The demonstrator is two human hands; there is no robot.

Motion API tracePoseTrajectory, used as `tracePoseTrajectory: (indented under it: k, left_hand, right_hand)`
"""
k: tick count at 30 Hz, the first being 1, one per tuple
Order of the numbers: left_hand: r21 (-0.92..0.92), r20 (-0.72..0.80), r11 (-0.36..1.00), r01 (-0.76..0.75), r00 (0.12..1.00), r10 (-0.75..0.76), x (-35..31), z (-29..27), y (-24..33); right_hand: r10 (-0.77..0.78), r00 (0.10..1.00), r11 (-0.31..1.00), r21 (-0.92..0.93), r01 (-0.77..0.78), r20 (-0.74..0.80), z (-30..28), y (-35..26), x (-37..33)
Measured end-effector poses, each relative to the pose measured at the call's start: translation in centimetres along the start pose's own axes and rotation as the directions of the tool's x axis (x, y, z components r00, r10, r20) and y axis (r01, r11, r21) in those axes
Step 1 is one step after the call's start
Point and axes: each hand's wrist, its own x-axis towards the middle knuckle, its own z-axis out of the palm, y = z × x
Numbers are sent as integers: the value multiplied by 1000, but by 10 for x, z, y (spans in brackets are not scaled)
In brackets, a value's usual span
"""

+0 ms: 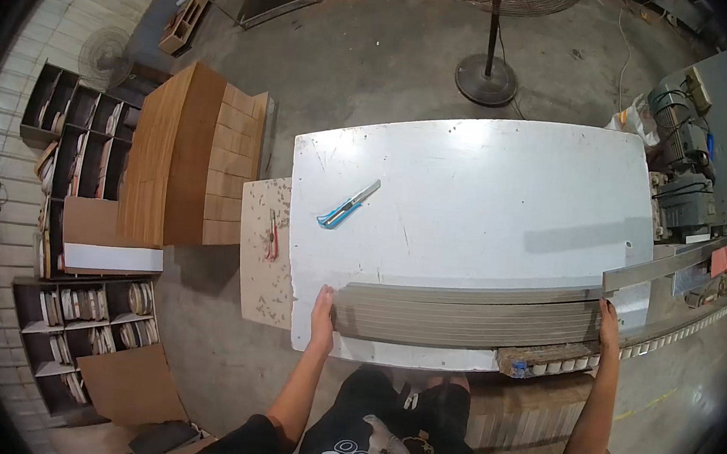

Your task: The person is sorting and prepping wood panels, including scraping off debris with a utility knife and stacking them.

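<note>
A stack of long, thin grey-brown strips (468, 321) lies along the near edge of a white table (471, 184). Flat against the stack's left end is my left hand (323, 317), its fingers stretched out. At the opposite end, my right hand (609, 325) touches the strips with its fingers extended upward; part of its grip is hidden. The topmost strips at the far side sit slightly uneven. Beyond them, a blue utility knife (349, 205) rests on the tabletop with its blade out.
A long grey bar (663, 264) runs from the table's right side toward a machine (686, 199). A red-handled tool (274, 236) lies on a speckled board (258, 192) at left. Stacked wooden panels (188, 160), shelves (83, 323) and a fan base (486, 80) stand around.
</note>
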Motion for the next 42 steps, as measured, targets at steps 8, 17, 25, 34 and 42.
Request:
tracePoseTrajectory:
  k: [8,17,25,34,42]
  left_hand:
    - [223,95,972,75,991,-98,5,17,1]
    - [256,61,965,-59,997,44,54,-3,3]
    - [184,118,976,115,983,-138,45,-10,10]
    - [350,86,936,40,993,-75,42,-62,-14]
    - [122,7,961,248,968,-251,-16,-31,-14]
  right_hand:
    - [5,1000,995,-95,-5,4,-44,60,37]
    - [-41,998,970,239,52,-48,34,-32,31]
    - [172,985,928,333,-169,20,9,-58,-20]
    - [62,989,986,144,-82,134,-11,-33,-13]
    - [240,964,963,95,-251,116,-4,-38,-15]
